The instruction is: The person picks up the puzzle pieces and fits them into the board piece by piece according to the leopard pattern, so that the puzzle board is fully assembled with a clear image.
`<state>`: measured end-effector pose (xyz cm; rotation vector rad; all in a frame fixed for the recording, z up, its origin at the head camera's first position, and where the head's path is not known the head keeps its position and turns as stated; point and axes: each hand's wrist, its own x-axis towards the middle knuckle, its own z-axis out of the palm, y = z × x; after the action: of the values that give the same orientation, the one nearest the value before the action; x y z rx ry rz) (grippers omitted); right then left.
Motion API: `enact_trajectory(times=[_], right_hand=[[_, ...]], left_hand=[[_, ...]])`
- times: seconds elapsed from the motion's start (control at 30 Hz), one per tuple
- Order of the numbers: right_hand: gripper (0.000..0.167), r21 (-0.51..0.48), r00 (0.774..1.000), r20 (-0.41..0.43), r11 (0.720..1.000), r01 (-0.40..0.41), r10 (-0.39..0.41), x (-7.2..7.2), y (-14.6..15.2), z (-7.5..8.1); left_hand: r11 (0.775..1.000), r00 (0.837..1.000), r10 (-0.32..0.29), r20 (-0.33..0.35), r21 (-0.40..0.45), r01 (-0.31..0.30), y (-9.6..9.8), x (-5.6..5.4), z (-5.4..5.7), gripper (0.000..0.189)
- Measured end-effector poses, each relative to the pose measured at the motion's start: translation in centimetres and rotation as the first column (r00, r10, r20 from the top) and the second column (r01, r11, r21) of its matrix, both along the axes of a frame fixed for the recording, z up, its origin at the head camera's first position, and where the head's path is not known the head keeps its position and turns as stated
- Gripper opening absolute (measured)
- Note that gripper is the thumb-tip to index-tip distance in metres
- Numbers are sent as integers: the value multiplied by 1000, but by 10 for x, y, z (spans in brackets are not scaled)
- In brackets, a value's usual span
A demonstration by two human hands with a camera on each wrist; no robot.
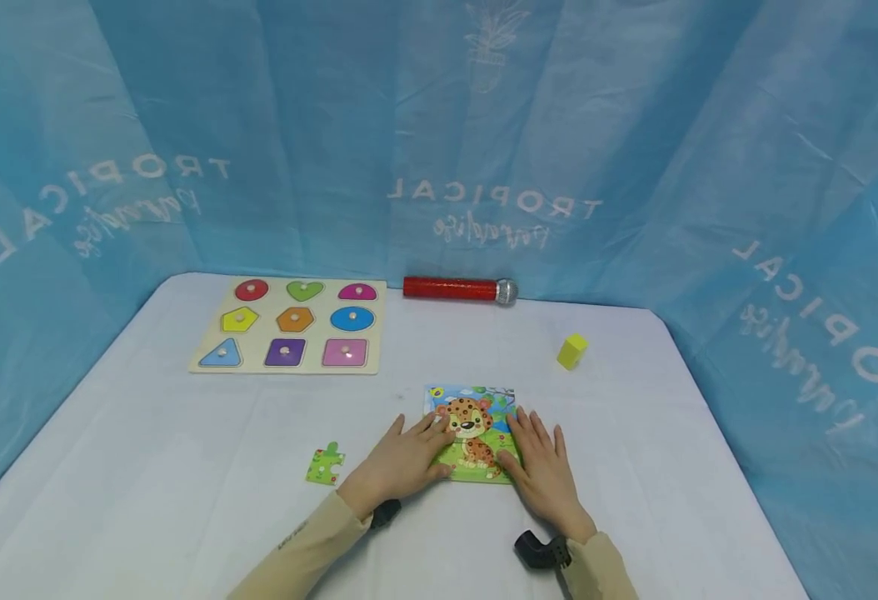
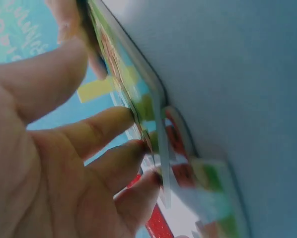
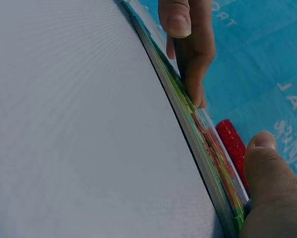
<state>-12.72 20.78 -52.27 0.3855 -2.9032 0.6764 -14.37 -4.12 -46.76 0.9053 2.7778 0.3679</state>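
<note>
A square jigsaw puzzle (image 1: 476,457) with a spotted leopard cub on green grass lies on the white table. My left hand (image 1: 403,458) rests on its left part, fingers stretched over the picture. Up close in the left wrist view, several fingertips touch the puzzle's surface (image 2: 119,64). At the opposite side, my right hand (image 1: 544,475) lies along the right edge, its fingers extended and its thumb over the lower right corner. A loose green jigsaw piece (image 1: 324,465) with a knob lies left of my left hand, apart from the puzzle.
A wooden shape board (image 1: 311,335) with several coloured knobbed pieces lies at the back left. Next to it, by the blue curtain (image 1: 446,125), is a red microphone (image 1: 454,288) with a silver head. A small yellow block (image 1: 572,352) stands at the right.
</note>
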Motion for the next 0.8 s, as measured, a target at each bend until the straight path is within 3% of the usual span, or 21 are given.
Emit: enact_trajectory(times=[0.2, 0.27, 0.47, 0.6, 0.7, 0.8], right_hand=[[63, 10, 1000, -6, 1000, 5, -5, -1, -2, 1], [63, 11, 1000, -5, 1000, 3, -3, 0, -3, 1], [64, -5, 1000, 29, 1000, -2, 2, 2, -5, 2], [64, -2, 999, 35, 1000, 9, -9, 4, -1, 4], [63, -1, 1000, 30, 1000, 10, -10, 4, 0, 4], [62, -8, 1000, 18, 1000, -13, 13, 2, -6, 5]], left_hand=[[999, 998, -26, 61, 34, 24, -14, -7, 0, 58], [997, 995, -12, 100, 71, 5, -24, -9, 0, 57], [979, 980, 65, 186, 177, -98, -78, -16, -2, 53], [944, 954, 120, 275, 267, -195, -118, -18, -1, 47], [912, 935, 178, 307, 305, -274, -144, -13, 1, 38], [900, 926, 222, 305, 302, -315, -165, -2, 1, 41]])
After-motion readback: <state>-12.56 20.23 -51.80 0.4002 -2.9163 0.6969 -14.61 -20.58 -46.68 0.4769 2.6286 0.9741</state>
